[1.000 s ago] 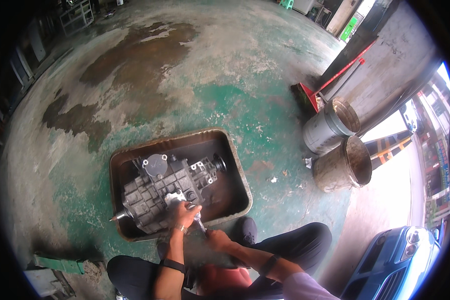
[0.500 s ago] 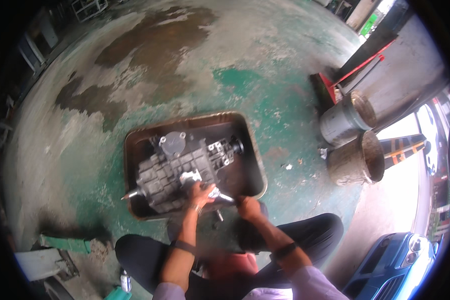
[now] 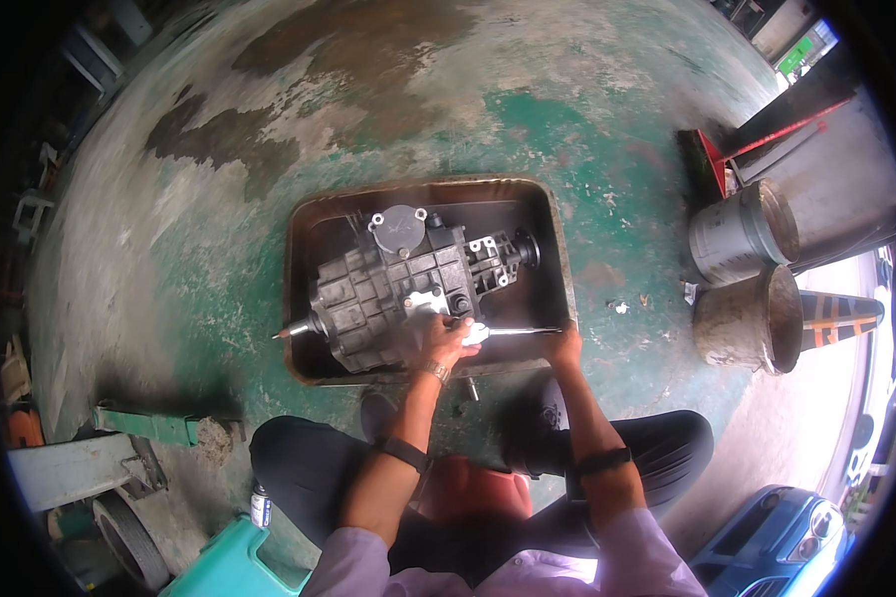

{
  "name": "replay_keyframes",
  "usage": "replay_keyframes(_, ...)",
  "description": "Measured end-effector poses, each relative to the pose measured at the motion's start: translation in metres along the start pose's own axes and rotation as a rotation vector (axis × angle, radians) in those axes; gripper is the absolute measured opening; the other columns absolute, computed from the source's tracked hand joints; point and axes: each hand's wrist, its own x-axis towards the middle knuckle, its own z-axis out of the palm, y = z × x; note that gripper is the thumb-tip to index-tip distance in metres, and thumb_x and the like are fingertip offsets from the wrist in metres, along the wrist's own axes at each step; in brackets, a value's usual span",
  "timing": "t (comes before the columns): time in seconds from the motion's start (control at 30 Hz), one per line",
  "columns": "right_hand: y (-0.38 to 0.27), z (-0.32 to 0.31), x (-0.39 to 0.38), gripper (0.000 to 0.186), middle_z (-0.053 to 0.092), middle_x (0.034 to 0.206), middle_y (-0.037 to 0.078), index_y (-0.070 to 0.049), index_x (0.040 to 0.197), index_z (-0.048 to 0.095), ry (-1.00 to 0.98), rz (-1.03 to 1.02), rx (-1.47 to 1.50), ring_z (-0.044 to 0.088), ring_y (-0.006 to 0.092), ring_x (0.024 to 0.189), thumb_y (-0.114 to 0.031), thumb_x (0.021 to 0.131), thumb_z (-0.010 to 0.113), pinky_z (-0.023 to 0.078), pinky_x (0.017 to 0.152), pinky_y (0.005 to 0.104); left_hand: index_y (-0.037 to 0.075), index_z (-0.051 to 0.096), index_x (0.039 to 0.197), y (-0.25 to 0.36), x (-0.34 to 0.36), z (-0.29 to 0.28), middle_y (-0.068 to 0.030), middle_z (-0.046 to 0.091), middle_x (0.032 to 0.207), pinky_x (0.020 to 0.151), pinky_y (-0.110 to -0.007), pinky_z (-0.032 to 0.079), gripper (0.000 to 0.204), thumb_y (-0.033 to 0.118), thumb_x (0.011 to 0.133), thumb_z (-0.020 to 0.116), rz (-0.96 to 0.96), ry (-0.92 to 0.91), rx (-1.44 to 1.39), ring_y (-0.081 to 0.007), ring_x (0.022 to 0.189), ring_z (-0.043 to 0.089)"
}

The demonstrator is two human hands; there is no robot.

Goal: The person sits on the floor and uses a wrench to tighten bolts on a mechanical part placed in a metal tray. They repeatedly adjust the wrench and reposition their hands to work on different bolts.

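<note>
The gearbox lay in the tray, its shaft crossing the left edge. Near the front edge, the left hand curled around the wrench's inner end, best kept square; the right hand, toward the front right corner, clasped the handle's end, favouring leverage.

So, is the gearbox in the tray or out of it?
In: the gearbox lies within the tray's rim, with only its shaft tip poking past the left side.
</note>
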Motion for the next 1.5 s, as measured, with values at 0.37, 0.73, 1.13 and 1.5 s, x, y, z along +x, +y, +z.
replay_keyframes(0.37, -0.12, 0.008, 0.049, 0.077, 0.058, 0.105, 0.022, 0.002, 0.132, 0.028, 0.045, -0.111, 0.386, 0.058, 0.0292, 0.092, -0.006, 0.066, 0.066, 0.046, 0.081, 0.0342, -0.003, 0.046, 0.112, 0.004, -0.009, -0.014, -0.0178, 0.058, 0.101, 0.071, -0.045, 0.056, 0.034, 0.014, 0.086, 0.06, -0.118, -0.19, -0.229, -0.0359, 0.082, 0.063)
replay_keyframes(0.73, -0.24, 0.068, -0.016, 0.031, 0.051, 0.092, 0.024, -0.006, 0.1, 0.049, 0.119, -0.847, 0.281, 0.056, 0.042, 0.067, -0.004, 0.07, 0.055, 0.045, 0.057, 0.0491, 0.0, 0.047, 0.113, 0.003, -0.01, -0.027, -0.012, 0.058, 0.102, 0.073, -0.042, 0.055, 0.032, 0.011, 0.086, 0.06, -0.112, -0.331, -0.248, -0.0294, 0.091, 0.062)
replay_keyframes(1.13, -0.237, 0.076, -0.036, 0.028, 0.048, 0.093, 0.024, -0.004, 0.1, 0.049, 0.094, -0.699, 0.246, 0.054, 0.0402, 0.073, -0.004, 0.073, 0.056, 0.044, 0.061, 0.0485, 0.0, 0.052, 0.107, 0.0, -0.009, -0.015, -0.0079, 0.058, 0.096, 0.072, -0.04, 0.054, 0.029, 0.0, 0.079, 0.062, -0.037, -0.15, -0.303, -0.0251, 0.086, 0.061)
replay_keyframes(1.5, -0.15, 0.013, 0.022, 0.018, 0.054, 0.08, 0.01, 0.0, 0.095, 0.049, -0.093, 0.168, 1.143, 0.057, 0.0203, 0.064, 0.001, 0.077, 0.048, 0.048, 0.046, 0.0345, 0.003, 0.052, 0.106, -0.001, -0.008, -0.026, -0.0062, 0.059, 0.082, 0.051, -0.032, 0.052, 0.039, 0.013, 0.075, 0.072, -0.184, -0.057, -0.171, -0.0137, 0.056, 0.055)
